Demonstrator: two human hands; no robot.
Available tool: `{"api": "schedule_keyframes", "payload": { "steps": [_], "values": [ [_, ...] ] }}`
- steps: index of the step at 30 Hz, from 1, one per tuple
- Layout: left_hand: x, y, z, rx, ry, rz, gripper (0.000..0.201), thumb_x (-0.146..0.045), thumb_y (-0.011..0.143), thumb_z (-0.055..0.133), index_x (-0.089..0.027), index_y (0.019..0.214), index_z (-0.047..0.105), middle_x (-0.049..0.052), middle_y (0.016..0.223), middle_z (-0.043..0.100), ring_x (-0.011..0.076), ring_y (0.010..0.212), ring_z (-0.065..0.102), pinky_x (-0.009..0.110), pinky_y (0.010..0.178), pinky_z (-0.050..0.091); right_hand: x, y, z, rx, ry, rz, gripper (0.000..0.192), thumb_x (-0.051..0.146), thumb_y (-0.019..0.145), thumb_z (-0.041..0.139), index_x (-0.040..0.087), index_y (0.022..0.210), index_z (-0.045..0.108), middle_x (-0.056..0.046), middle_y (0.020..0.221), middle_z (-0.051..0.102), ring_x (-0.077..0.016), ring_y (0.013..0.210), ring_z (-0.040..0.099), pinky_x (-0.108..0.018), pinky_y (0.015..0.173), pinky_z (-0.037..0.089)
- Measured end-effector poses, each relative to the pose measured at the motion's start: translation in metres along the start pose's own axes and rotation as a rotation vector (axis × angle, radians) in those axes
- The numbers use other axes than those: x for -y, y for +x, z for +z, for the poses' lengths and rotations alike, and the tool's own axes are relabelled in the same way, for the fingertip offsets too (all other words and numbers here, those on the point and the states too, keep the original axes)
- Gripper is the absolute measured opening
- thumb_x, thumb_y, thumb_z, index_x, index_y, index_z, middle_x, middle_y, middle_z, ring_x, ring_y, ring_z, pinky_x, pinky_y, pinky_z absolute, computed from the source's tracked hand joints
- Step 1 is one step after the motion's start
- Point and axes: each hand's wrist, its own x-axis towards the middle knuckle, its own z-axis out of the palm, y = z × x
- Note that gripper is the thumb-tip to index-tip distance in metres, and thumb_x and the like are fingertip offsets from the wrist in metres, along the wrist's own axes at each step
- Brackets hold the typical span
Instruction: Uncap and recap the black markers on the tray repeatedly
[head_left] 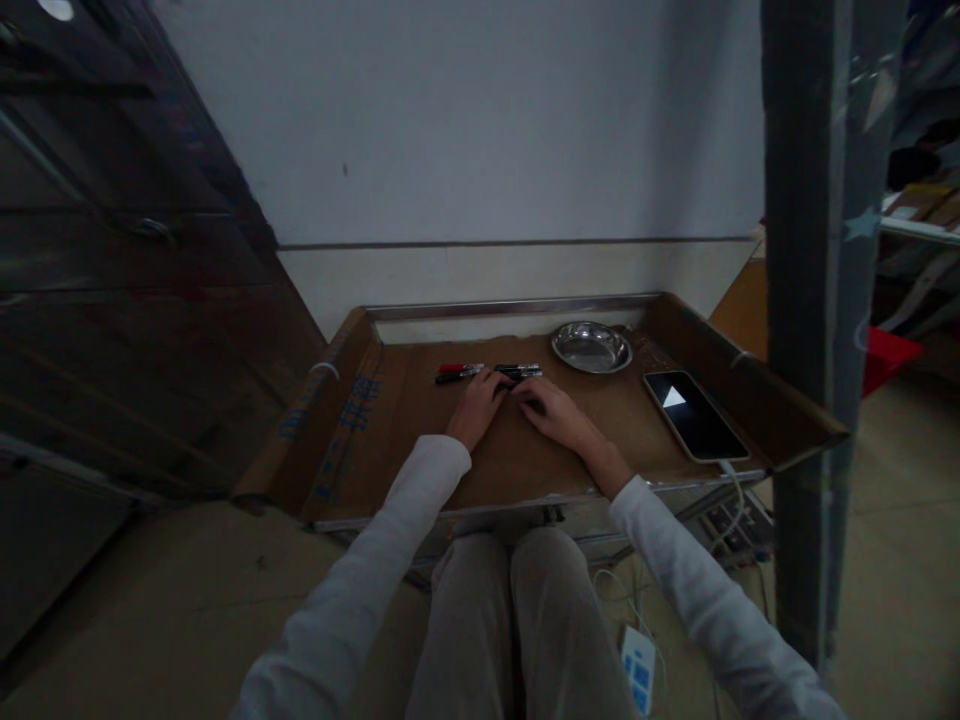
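My left hand (pixel 477 402) rests low over the cardboard surface, its fingers bent together beside several markers. Opposite it, my right hand (pixel 553 410) has its thumb and fingers curled inward. Between the fingertips of both hands is a slim dark thing that looks like a black marker (pixel 510 383), mostly hidden by the fingers. Just beyond the hands lie a red marker (pixel 457 368) and a black marker (pixel 451 378), on the left. More black markers (pixel 525 367) lie on the right, side by side, partly behind the fingers.
A round metal dish (pixel 591 348) stands at the back right. A phone (pixel 694 416) with a white cable (pixel 739 500) lies near the right edge. Raised cardboard flaps (pixel 739 365) border the tabletop. A dark post (pixel 806 300) rises at right; a power strip (pixel 638 668) is on the floor.
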Motion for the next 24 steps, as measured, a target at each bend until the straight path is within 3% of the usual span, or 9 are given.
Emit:
{"api": "schedule_keyframes", "payload": {
  "steps": [5, 9, 13, 16, 19, 24],
  "values": [
    [-0.002, -0.002, -0.001, -0.003, 0.005, -0.007, 0.022, -0.01, 0.088, 0.045, -0.019, 0.1, 0.061, 0.005, 0.101, 0.056, 0.0169, 0.098, 0.057, 0.035, 0.092, 0.046, -0.002, -0.007, -0.008, -0.064, -0.195, 0.069, 0.024, 0.022, 0.082, 0.051, 0.018, 0.105, 0.057, -0.01, 0.106, 0.056, -0.0236, 0.102, 0.05, -0.038, 0.09, 0.04],
    [-0.008, -0.004, -0.005, -0.01, 0.009, -0.023, 0.023, -0.01, 0.087, 0.046, -0.02, 0.102, 0.06, 0.006, 0.104, 0.055, 0.0176, 0.101, 0.056, 0.035, 0.093, 0.046, -0.008, -0.008, -0.005, 0.008, -0.283, 0.116, 0.019, 0.026, 0.082, 0.053, 0.019, 0.098, 0.06, -0.009, 0.099, 0.057, -0.0233, 0.095, 0.051, -0.037, 0.085, 0.04],
    [-0.014, -0.007, -0.007, -0.04, 0.034, 0.046, 0.021, -0.016, 0.088, 0.046, -0.02, 0.105, 0.058, 0.006, 0.106, 0.052, 0.0179, 0.104, 0.054, 0.035, 0.095, 0.044, -0.01, -0.005, -0.003, 0.016, -0.332, 0.144, 0.016, 0.026, 0.085, 0.051, 0.02, 0.094, 0.062, -0.009, 0.097, 0.057, -0.0227, 0.093, 0.051, -0.035, 0.083, 0.039],
    [-0.017, -0.009, -0.006, 0.025, 0.065, 0.093, 0.015, -0.022, 0.089, 0.048, -0.021, 0.099, 0.058, 0.005, 0.103, 0.051, 0.0178, 0.1, 0.054, 0.035, 0.093, 0.045, -0.01, -0.004, -0.003, 0.005, -0.357, 0.151, 0.016, 0.025, 0.086, 0.051, 0.02, 0.095, 0.062, -0.009, 0.098, 0.058, -0.023, 0.093, 0.051, -0.035, 0.083, 0.039],
    [-0.019, -0.008, -0.004, 0.066, 0.12, 0.072, 0.009, -0.022, 0.087, 0.051, -0.019, 0.093, 0.057, 0.005, 0.099, 0.052, 0.0189, 0.095, 0.055, 0.035, 0.09, 0.046, -0.011, -0.003, -0.002, -0.004, -0.384, 0.17, 0.016, 0.026, 0.086, 0.051, 0.02, 0.095, 0.062, -0.009, 0.098, 0.059, -0.0233, 0.094, 0.052, -0.035, 0.083, 0.038],
    [-0.019, -0.004, -0.004, 0.036, 0.143, 0.005, 0.006, -0.016, 0.086, 0.049, -0.018, 0.089, 0.054, 0.005, 0.094, 0.051, 0.0182, 0.089, 0.054, 0.035, 0.086, 0.045, -0.012, -0.002, -0.001, -0.075, -0.444, 0.238, 0.015, 0.025, 0.086, 0.05, 0.02, 0.095, 0.06, -0.01, 0.098, 0.059, -0.0241, 0.095, 0.052, -0.035, 0.081, 0.038]
  ]
}}
